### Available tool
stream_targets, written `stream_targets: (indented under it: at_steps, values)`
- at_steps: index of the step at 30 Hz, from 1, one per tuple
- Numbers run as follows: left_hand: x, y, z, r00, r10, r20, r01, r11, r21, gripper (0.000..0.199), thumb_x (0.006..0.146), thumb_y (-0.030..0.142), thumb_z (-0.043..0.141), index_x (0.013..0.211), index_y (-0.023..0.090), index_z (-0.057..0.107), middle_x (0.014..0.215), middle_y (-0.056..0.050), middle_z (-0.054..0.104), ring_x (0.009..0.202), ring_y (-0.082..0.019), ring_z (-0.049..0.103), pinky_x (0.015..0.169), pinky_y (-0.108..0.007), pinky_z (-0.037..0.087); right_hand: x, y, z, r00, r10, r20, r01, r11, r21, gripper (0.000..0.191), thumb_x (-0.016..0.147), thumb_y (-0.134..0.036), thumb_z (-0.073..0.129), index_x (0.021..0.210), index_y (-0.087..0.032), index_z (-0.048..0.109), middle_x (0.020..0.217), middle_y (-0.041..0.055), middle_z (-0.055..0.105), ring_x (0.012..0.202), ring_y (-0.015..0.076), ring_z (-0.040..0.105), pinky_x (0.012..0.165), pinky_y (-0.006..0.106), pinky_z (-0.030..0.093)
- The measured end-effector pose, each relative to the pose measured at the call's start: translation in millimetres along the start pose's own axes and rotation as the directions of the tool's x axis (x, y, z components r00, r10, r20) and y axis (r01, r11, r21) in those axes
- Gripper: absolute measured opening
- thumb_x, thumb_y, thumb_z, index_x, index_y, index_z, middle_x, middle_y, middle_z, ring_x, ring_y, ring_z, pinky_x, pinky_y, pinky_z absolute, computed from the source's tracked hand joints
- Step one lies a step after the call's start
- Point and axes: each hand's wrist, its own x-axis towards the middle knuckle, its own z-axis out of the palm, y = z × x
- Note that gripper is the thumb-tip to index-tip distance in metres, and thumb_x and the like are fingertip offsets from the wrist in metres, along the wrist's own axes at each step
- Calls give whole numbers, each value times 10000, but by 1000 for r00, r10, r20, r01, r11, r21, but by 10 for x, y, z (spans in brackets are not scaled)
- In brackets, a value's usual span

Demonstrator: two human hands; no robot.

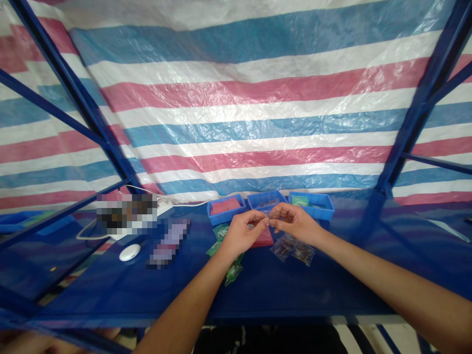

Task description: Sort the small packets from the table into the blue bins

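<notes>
My left hand [247,228] and my right hand [293,221] meet fingertip to fingertip above the table. Both are closed in a pinch on a small clear plastic bag [273,215], mostly hidden by the fingers. Under my right hand lie several clear plastic bags [295,250] with small dark and brassy pieces inside. A red packet [263,238] rests on the table below the fingers. Green packets [219,236] are beside my left wrist, and another green bag [233,271] lies nearer the front edge.
Behind my hands stand three blue bins: a left bin [224,220] with red packets, a middle bin [263,195] partly hidden, and a right bin [320,212] with green packets. A white oval case [130,252] sits at left, near blurred-out items and a cable. Blue posts [409,132] frame the striped sheet.
</notes>
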Motion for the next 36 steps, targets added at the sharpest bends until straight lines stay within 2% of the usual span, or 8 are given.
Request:
stream_targets:
  at_steps: [8,15,19,23,26,29,31,36]
  values:
    - [0,6,14,1000,10,13,-10,1000,-12,271,955,393,619,1001,150,729,944,-66,766,834,-180,687,744,-259,502,-11,-22,5,1000,15,-17,-15,1000,-7,261,839,-436,751,897,-221,615,787,-22,626,673,148,615,656,289,525]
    - [32,-71,-5,998,14,-54,-20,994,-103,262,923,391,676,1069,176,711,1044,-90,740,941,-200,693,802,-278,529,7,-2,-15,999,-26,-25,27,999,43,257,839,-452,763,967,-243,687,908,13,668,691,151,608,649,302,540]
    - [56,-66,-49,989,86,-116,-95,993,-68,206,911,368,691,1006,198,758,1223,-122,664,1112,-239,648,817,-288,533,22,6,-55,988,-134,-77,130,990,-57,212,856,-445,747,947,-253,748,1032,52,648,848,190,631,744,333,552]
    - [61,-74,-47,992,92,-87,-100,990,-96,179,924,342,673,993,194,747,1274,-124,659,1167,-249,632,883,-309,526,22,23,-59,979,-176,-104,163,979,-123,171,873,-417,730,925,-255,748,1067,63,624,1014,230,625,811,345,546]
    - [41,-102,-15,997,56,-51,-63,986,-154,198,938,343,647,1031,179,708,1193,-118,704,1045,-225,685,870,-307,530,17,67,-40,985,-155,-77,146,984,-106,175,895,-413,701,962,-253,722,1058,59,637,906,208,631,729,328,546]
    - [11,-110,12,1000,-19,21,22,985,-169,245,961,356,600,1134,189,647,939,-58,743,710,-157,683,687,-260,521,14,105,-25,994,-100,-50,97,993,-67,196,909,-428,673,1000,-255,685,963,39,669,788,188,626,653,309,536]
    - [-2,-99,20,998,-38,50,46,987,-154,254,973,354,570,1169,200,618,832,-20,726,587,-131,631,612,-241,491,11,104,-20,997,-68,-39,65,996,-59,204,916,-428,656,1023,-256,675,925,27,683,750,181,629,626,299,530]
    - [6,-96,11,999,-33,-27,30,994,-107,226,952,299,578,1143,194,641,894,-42,739,768,-173,701,704,-256,519,1,39,-16,998,-50,-33,47,995,-88,212,939,-374,591,1083,-255,693,961,24,699,715,170,645,656,312,541]
